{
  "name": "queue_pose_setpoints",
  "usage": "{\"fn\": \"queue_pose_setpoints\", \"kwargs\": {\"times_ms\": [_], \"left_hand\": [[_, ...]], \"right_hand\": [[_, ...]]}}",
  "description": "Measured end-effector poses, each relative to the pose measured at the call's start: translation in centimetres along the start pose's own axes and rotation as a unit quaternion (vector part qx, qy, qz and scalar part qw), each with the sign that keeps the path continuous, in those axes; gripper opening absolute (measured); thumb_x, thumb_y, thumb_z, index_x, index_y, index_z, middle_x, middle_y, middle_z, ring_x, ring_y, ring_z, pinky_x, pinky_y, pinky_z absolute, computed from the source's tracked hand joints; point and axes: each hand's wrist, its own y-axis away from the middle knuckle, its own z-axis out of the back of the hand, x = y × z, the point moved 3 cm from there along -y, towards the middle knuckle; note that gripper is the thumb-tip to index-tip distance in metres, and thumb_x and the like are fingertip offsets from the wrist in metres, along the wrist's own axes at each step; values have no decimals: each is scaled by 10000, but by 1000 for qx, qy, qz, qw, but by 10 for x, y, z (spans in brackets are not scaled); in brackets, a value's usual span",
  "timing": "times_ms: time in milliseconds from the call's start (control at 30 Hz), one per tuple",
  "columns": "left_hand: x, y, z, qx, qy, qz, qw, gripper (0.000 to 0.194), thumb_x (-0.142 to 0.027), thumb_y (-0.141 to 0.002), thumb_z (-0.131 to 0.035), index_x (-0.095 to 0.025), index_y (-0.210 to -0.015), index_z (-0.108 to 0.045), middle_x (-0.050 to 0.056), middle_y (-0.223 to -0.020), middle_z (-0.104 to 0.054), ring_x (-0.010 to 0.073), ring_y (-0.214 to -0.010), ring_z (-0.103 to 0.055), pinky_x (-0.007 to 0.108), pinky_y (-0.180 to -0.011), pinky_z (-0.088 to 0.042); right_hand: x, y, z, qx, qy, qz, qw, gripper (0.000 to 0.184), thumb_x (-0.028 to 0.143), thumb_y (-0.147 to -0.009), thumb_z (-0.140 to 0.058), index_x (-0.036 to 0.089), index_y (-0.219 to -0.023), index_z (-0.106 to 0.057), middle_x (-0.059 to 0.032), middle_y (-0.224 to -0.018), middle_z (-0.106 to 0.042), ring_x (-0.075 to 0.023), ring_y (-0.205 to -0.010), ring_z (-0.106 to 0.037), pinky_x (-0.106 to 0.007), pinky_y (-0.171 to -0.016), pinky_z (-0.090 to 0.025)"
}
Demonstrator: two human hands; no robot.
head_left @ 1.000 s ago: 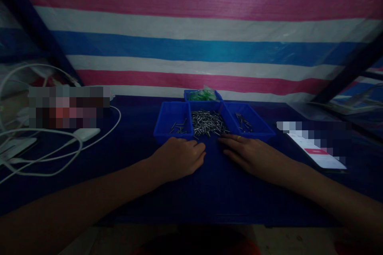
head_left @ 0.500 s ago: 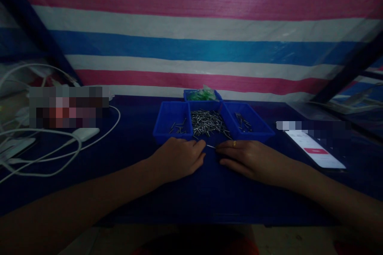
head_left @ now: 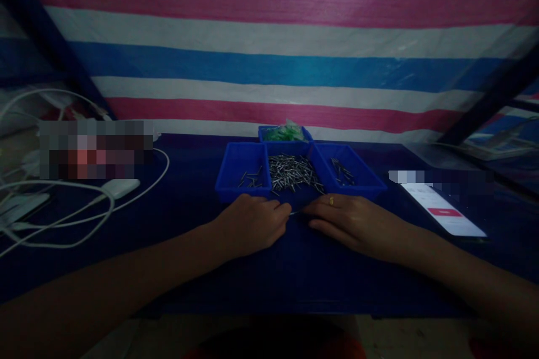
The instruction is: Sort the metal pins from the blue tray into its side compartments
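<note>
Low over the front of the table, my left hand (head_left: 260,222) is closed, thumb and fingertips together around one end of a thin silvery metal pin (head_left: 296,213). The pin spans the small gap between my hands. At its other end, the fingertips of my right hand (head_left: 351,217), which wears a ring, close on it; the grip itself is partly hidden. Just beyond my hands lies a heap of similar metal pins (head_left: 293,173) between two blue bins. A few pins are in the left blue bin (head_left: 227,165), and several lie in the right blue bin (head_left: 364,171).
Behind the heap stands another blue bin (head_left: 261,133) with green pieces in a clear bag. A lit phone (head_left: 452,213) lies on the dark blue table (head_left: 295,280) at right. White cables (head_left: 112,207) and a white adapter (head_left: 122,188) spread at left. A striped sheet (head_left: 269,67) hangs behind.
The pin between my hands has tilted: its left end, formerly higher, is now slightly lower. My right fingers have shifted a little. The bins stay as they were.
</note>
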Motion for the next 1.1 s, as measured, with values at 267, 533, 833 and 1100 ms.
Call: {"fn": "queue_pose_setpoints", "kwargs": {"times_ms": [267, 533, 833, 1100], "left_hand": [[-2, -1, 6, -36, 16, -12, 999, 182, -239, -878, -344, -170, -787, -485, -12, -662, -575, 128, -606, -561, 225, -495, -377], [-4, 0, 11, -79, 19, -29, 996, 185, -234, -878, -344, -171, -797, -497, -20, -674, -569, 119, -619, -558, 234, -503, -372], [-7, 2, 16, -134, 35, -59, 989, 236, -273, -891, -339, -157, -827, -535, -10, -685, -563, 104, -629, -545, 219, -512, -395], [-9, 4, 13, -116, 51, -108, 986, 224, -278, -906, -348, -184, -949, -547, -6, -811, -595, 100, -732, -556, 209, -593, -423]], "right_hand": [[-8, 2, -8, 1, 41, -21, 999, 197, 219, -882, -370, 151, -878, -555, -40, -752, -569, -136, -659, -549, -262, -617, -441], [-5, 1, -7, 5, 43, -22, 999, 158, 204, -872, -382, 155, -844, -529, -29, -728, -553, -124, -635, -527, -241, -595, -406], [-1, 1, -5, -17, 20, 6, 1000, 185, 223, -875, -361, 148, -804, -515, -26, -698, -529, -113, -604, -492, -233, -570, -382], [5, 2, -1, -6, -7, 20, 1000, 182, 210, -878, -353, 146, -797, -503, -23, -701, -514, -109, -611, -474, -230, -577, -377]]}}
